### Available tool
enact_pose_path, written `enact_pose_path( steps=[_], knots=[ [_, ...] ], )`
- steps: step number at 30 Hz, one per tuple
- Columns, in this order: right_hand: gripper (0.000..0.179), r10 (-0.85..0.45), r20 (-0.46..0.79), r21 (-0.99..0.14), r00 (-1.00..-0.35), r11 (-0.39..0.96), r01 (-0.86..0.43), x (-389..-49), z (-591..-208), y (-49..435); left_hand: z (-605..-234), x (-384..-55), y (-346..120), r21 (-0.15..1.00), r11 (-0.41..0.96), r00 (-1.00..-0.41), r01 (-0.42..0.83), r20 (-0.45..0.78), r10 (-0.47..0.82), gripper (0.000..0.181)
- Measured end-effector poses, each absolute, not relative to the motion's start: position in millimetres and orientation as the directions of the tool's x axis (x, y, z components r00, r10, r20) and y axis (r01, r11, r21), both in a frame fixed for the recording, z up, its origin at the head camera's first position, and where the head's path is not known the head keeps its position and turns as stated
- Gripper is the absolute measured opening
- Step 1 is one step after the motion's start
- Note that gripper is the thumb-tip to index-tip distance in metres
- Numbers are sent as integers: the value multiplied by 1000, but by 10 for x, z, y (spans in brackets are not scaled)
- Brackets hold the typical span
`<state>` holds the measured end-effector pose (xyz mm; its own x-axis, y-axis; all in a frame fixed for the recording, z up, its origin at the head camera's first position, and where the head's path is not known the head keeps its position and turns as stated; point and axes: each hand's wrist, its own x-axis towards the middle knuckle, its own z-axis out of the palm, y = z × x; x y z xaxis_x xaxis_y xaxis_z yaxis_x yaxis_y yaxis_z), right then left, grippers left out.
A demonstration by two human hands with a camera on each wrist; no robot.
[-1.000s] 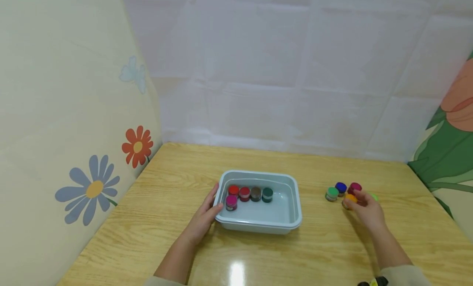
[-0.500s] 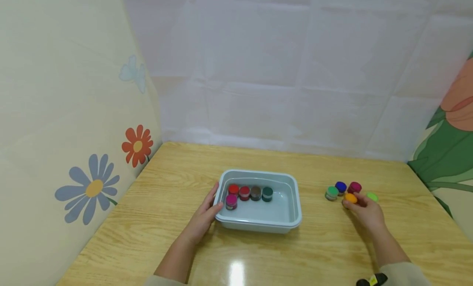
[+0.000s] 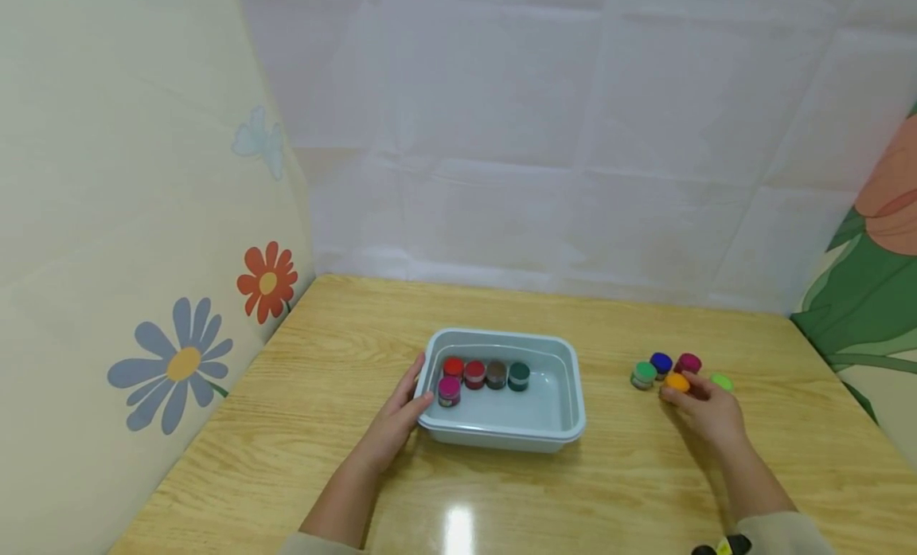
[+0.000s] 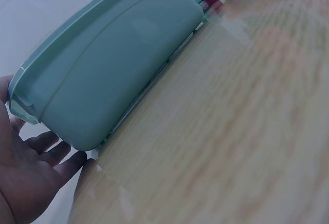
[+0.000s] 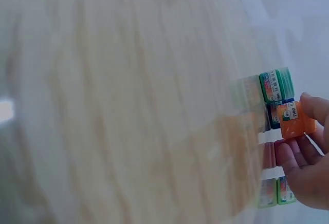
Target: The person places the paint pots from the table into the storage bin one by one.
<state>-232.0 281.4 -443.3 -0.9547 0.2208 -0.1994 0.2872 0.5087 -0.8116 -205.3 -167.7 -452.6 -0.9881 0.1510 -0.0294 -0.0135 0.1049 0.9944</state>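
My left hand (image 3: 389,427) holds the left end of a pale blue-grey plastic tub (image 3: 494,441), thumb over the rim and fingers along the outside. In the left wrist view, those fingers spread under the tub's end wall (image 4: 118,64). My right hand (image 3: 716,416) pinches a small orange paint jar (image 3: 677,381) between thumb and fingers, at the right of the table. Around that jar stand a green jar (image 3: 643,375), a blue jar (image 3: 661,365), a dark magenta jar (image 3: 689,363) and a lime-green jar (image 3: 721,381), partly hidden by the hand.
Inside the tub, red (image 3: 453,367), crimson (image 3: 474,374), brown (image 3: 496,374) and dark green jars (image 3: 519,377) form a row, with a magenta jar (image 3: 449,391) in front. Black-and-yellow gear (image 3: 723,546) shows by the right sleeve. A white backdrop (image 3: 501,141) closes off the wooden table (image 3: 544,499).
My right fingers have closed more firmly on the orange jar, which has shifted slightly left. The lime-green jar shows more than before. My left hand and the tub stay put.
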Motion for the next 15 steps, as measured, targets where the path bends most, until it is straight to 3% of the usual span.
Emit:
enact_pose_path(
  steps=[15],
  knots=[
    [85, 160, -148, -827, -976, 521, 211, -2300, -4249, 2682, -4532, -2057, -1681, 994, 106, -989, 0, -16, 150, 66]
  ],
)
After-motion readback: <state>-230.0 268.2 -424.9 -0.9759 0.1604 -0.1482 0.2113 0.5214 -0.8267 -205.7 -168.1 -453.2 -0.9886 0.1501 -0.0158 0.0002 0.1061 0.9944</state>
